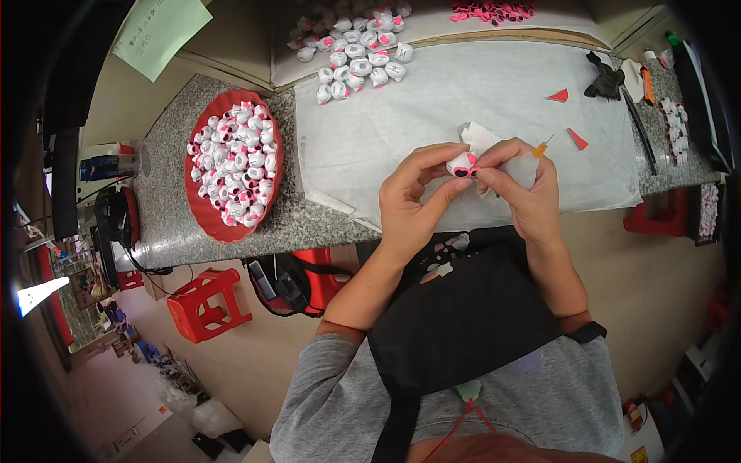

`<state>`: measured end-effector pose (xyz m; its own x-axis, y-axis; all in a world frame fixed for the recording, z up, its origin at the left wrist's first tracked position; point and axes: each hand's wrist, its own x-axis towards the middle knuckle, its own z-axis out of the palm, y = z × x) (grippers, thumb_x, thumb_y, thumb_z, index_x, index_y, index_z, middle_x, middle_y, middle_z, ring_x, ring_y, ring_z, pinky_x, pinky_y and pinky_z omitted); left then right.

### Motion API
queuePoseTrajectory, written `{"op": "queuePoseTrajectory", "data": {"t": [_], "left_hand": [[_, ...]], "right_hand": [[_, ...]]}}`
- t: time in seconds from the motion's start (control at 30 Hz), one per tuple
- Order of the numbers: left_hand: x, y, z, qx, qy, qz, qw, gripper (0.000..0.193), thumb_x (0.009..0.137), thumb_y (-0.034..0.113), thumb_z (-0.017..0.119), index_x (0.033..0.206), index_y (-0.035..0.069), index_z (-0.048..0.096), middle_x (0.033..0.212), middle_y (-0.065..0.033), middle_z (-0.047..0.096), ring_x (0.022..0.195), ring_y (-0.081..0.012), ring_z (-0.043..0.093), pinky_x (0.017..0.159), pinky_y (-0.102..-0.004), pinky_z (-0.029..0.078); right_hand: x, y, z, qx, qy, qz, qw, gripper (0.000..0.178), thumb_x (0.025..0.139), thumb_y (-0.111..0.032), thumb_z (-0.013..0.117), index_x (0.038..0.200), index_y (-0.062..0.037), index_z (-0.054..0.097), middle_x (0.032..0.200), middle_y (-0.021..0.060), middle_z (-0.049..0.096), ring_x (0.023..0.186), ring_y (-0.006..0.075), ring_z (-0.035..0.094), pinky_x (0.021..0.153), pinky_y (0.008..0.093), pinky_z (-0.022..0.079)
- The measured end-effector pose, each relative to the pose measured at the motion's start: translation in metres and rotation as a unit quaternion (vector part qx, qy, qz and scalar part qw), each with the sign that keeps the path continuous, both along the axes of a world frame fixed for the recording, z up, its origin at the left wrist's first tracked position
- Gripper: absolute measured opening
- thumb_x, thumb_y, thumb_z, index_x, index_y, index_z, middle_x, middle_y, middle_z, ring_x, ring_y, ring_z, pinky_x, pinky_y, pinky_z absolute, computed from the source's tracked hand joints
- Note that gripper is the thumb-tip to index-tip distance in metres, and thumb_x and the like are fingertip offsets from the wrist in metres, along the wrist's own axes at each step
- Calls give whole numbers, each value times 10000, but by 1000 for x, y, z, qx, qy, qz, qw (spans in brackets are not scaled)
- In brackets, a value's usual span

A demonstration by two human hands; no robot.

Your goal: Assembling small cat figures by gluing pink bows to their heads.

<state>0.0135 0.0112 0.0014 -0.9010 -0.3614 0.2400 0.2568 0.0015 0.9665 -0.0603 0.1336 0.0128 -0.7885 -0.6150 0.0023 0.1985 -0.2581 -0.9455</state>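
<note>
Above the near part of the white paper sheet (370,147), both hands meet at a small white toy head (457,163). My left hand (413,193) grips it between thumb and fingers. A small pink-and-black sunglasses piece (465,172) lies against the head's front, and the thumb and fingertip of my right hand (532,193) pinch at its right end. Tucked in that same right hand is a translucent needle-tipped bottle (523,170), its orange tip (540,150) pointing up and right. Crumpled white tissue (480,137) shows just behind the fingers.
A red scalloped tray (199,202) full of similar heads stands at left. More white heads (356,51) lie at the back, near a pile of pink pieces (494,11). Two red scraps (577,139) and a black plastic bundle (604,79) are at right. A red stool (202,309) stands below.
</note>
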Motion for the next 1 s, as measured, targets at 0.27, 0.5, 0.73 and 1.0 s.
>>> {"op": "queuePoseTrajectory", "data": {"t": [0.27, 0.5, 0.73, 1.0], "left_hand": [[2, 0, 1, 54, 9, -27, 998, 342, 680, -102, 521, 1004, -44, 429, 1018, -175, 478, 926, -192, 482, 785, -280, 401], [4, 1, -1, 143, 30, -29, 989, 303, 709, -46, 519, 994, -30, 416, 1037, -205, 458, 964, -238, 468, 803, -302, 396], [6, 0, 5, 215, 45, -48, 974, 257, 718, -66, 495, 966, -29, 437, 1048, -184, 457, 991, -213, 449, 864, -308, 342], [11, -3, 0, 199, 39, -62, 977, 209, 708, -48, 522, 914, -21, 495, 1037, -168, 475, 994, -215, 449, 898, -336, 296]], "right_hand": [[3, -2, -2, 4, 9, 0, 1000, 72, 686, 26, 545, 743, 31, 502, 741, 83, 518, 617, 122, 501, 542, 227, 420], [6, -8, -7, 2, 27, -18, 999, 124, 677, 19, 568, 781, 12, 500, 733, 67, 520, 618, 101, 491, 534, 211, 410], [6, -8, 5, -51, 4, 47, 998, 327, 638, 23, 605, 939, 2, 480, 747, 54, 526, 616, 82, 485, 537, 197, 413], [4, -9, 1, -30, 43, 57, 997, 336, 627, 34, 602, 943, 29, 487, 812, 107, 536, 631, 127, 520, 536, 230, 444]]}}
